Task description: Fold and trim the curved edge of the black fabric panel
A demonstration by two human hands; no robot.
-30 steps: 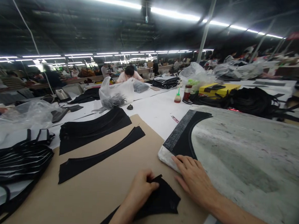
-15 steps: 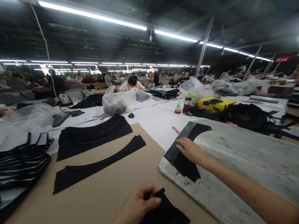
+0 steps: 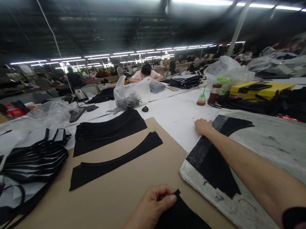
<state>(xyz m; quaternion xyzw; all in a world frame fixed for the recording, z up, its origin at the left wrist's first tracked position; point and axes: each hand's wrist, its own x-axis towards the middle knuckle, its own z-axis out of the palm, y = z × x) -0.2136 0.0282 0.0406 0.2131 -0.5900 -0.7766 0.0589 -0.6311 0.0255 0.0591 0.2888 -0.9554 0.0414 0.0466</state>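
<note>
My left hand [image 3: 152, 205] is at the bottom centre, thumb and fingers pinched on the corner of a black fabric piece [image 3: 185, 222] that lies on a brown cardboard sheet [image 3: 107, 201]. My right arm stretches far forward over a curved black fabric piece [image 3: 214, 165] lying on a grey stone slab [image 3: 274, 148]. My right hand [image 3: 203, 126] rests with curled fingers on the white table just past the slab's far left corner; what is under the fingers is hidden.
A long curved black strip [image 3: 114, 160] and a stack of similar pieces [image 3: 108, 127] lie on the cardboard. Black straps [image 3: 35, 156] are heaped at left. Beyond stand a plastic bag [image 3: 131, 93], a glue bottle [image 3: 201, 98] and a yellow box [image 3: 259, 87]. People work at far tables.
My right hand has slid from the near end of the curved piece along it and out onto the white table beyond. My left hand has kept its pinch on the black piece.
</note>
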